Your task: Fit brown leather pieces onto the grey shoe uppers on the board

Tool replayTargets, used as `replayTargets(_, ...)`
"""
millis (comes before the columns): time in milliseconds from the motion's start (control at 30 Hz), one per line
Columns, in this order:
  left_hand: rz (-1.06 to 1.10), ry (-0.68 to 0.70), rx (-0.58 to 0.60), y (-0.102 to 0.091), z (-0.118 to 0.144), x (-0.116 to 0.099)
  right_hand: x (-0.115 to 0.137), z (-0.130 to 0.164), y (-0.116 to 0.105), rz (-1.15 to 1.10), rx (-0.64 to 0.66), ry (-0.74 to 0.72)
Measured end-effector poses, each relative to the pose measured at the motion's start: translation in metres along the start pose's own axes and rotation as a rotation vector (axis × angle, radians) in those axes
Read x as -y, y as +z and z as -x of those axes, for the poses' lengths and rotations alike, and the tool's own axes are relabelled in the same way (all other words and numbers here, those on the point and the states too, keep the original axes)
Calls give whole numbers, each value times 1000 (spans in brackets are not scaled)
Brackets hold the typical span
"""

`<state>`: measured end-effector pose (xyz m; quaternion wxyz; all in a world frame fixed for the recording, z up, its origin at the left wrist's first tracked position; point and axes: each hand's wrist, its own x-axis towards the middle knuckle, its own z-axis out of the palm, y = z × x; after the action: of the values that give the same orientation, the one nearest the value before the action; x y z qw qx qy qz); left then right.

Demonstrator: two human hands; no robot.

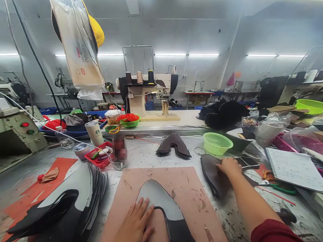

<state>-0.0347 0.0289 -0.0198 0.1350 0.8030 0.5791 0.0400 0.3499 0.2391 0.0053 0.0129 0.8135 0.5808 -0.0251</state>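
At lower centre, the person's left hand (137,224) lies flat, fingers spread, on a grey-and-black piece (161,196) atop a scuffed pinkish board (194,192). The hands are apart; the right hand (230,166) touches brown pieces (211,172) right of centre, its grip unclear. The stained worktable (141,147) faces a cream sewing machine (138,106), upper centre, in a room with strip lights (171,55).

1 free lane crosses the pink board (178,176) toward the arched stack (174,140); the tall grey-black stack (96,190) blocks passage on the left, the brown pieces (212,171) and green basket (218,144) on the right.
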Motion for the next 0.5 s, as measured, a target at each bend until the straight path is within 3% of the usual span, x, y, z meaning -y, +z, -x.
replayTargets(233, -2, 31, 84, -14, -5, 1, 0, 9, 12, 48, -23, -47)
replayTargets(500, -45, 86, 36, -13, -6, 3, 5, 16, 12, 94, -64, -54)
